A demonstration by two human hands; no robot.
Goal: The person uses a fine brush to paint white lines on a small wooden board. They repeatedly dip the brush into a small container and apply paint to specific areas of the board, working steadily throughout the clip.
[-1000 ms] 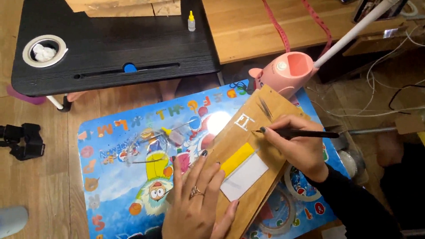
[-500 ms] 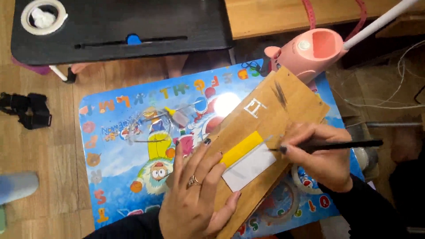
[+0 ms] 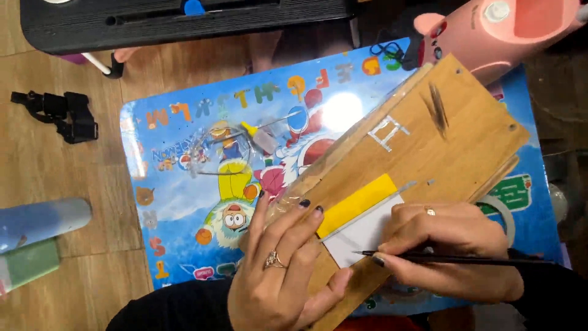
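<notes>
Two hands work on one wooden board (image 3: pixel 429 153) lying diagonally across a cartoon-printed blue tabletop (image 3: pixel 177 202). The right hand (image 3: pixel 453 251) has its fingers pinched around a thin black brush (image 3: pixel 453 259), tip touching the white paper piece (image 3: pixel 361 236) at the board's near end. A yellow strip (image 3: pixel 358 203) sits just beside the white piece, on its far side, with a thin silvery line between them. The left hand (image 3: pixel 285 270) lies spread flat, fingers released and gripping nothing, pressing the board's near-left edge, fingertips close to the yellow strip.

Doing the stroke well, as I judge it: keep the left hand pressing so the board doesn't slide on the glossy tabletop, rest the right hand's heel on the board, move the tip lightly, and stay on the white piece, clear of the yellow strip.

Containers: a small clear bottle with a yellow nozzle (image 3: pixel 260 138) lies on its side on the tabletop, left of the board; contents can't be told. A tape roll (image 3: pixel 505 211) peeks from under the board's right edge. A pink lamp base (image 3: pixel 496 30) stands at the far right, a black table (image 3: pixel 184 24) at the far edge. A black strap clip (image 3: pixel 61 113) lies on the floor, far left.
</notes>
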